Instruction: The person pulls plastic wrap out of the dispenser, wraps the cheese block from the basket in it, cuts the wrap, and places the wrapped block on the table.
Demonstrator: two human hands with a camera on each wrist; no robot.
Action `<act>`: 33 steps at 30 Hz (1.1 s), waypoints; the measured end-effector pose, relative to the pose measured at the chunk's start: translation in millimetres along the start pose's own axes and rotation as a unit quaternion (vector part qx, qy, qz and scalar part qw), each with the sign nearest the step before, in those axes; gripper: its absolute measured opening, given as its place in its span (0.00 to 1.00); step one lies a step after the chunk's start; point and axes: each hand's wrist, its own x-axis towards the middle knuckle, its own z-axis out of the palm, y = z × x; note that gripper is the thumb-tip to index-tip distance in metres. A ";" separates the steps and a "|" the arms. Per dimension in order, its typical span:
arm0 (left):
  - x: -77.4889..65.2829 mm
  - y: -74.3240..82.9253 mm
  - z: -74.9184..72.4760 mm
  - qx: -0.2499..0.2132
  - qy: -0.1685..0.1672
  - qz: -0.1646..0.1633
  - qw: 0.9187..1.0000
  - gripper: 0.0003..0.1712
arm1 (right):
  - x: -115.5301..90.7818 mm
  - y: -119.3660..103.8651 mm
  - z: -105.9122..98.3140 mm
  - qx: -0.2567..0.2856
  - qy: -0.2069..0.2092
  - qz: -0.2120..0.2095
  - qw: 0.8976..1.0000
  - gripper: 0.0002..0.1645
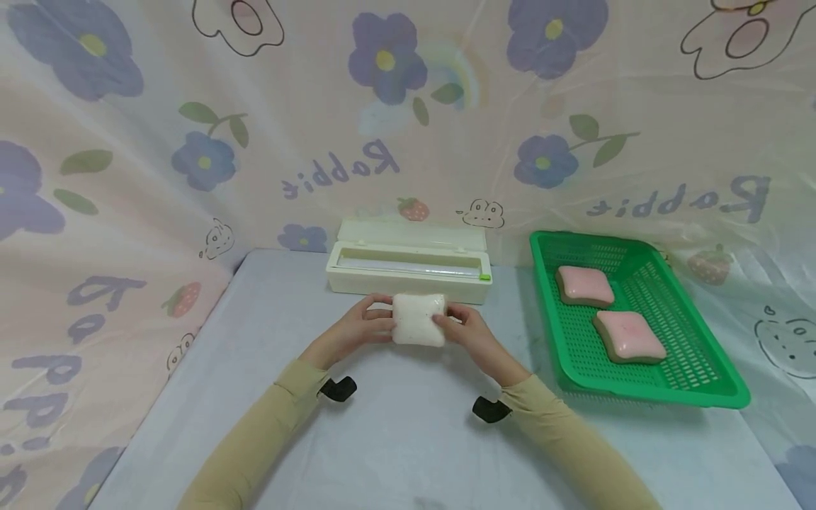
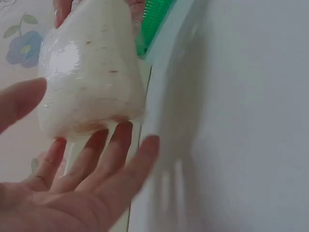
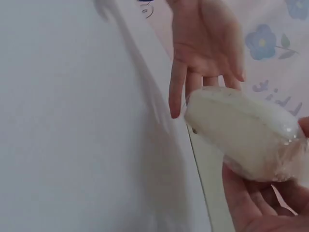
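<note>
A white, square, bread-slice-shaped block (image 1: 418, 320) in clear film is held up over the table, in front of the film dispenser (image 1: 408, 283). My right hand (image 1: 470, 327) grips its right side, thumb on the near face and fingers behind. At the opposite edge is my left hand (image 1: 365, 324), its fingers extended with the tips at the block. The left wrist view shows the wrapped block (image 2: 91, 72) with faint reddish-brown flecks and the left thumb alongside. In the right wrist view, film bunches at the block's end (image 3: 289, 157) near the right hand's fingers.
The dispenser's lid (image 1: 411, 234) stands raised, with a film roll (image 1: 408, 267) inside and a green slider (image 1: 485, 277) at its right end. On the right, a green basket (image 1: 650, 393) contains two pink-topped blocks (image 1: 631, 335). A printed cloth (image 1: 446, 156) hangs behind the table.
</note>
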 end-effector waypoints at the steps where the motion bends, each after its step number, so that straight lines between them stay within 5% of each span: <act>1: -3.2 -2.2 -1.9 0.004 0.004 0.004 1.000 0.28 | 2.7 1.6 3.0 0.024 -0.005 0.013 1.000 0.29; 8: -25.5 -17.9 -19.6 -0.041 0.064 0.014 0.997 0.34 | 17.2 14.7 31.9 0.104 -0.035 0.042 0.993 0.35; 16: -55.7 -20.4 -56.3 -0.040 0.116 -0.003 0.992 0.33 | 18.8 14.4 72.5 0.150 -0.051 0.086 0.984 0.23; 27: -80.1 -18.5 -116.7 -0.027 0.202 -0.001 0.979 0.28 | 46.0 13.7 123.5 0.195 -0.126 0.032 0.972 0.27; 33: -89.6 -15.9 -144.3 -0.043 0.240 -0.011 0.970 0.28 | 64.2 16.5 149.1 0.212 -0.184 0.040 0.959 0.30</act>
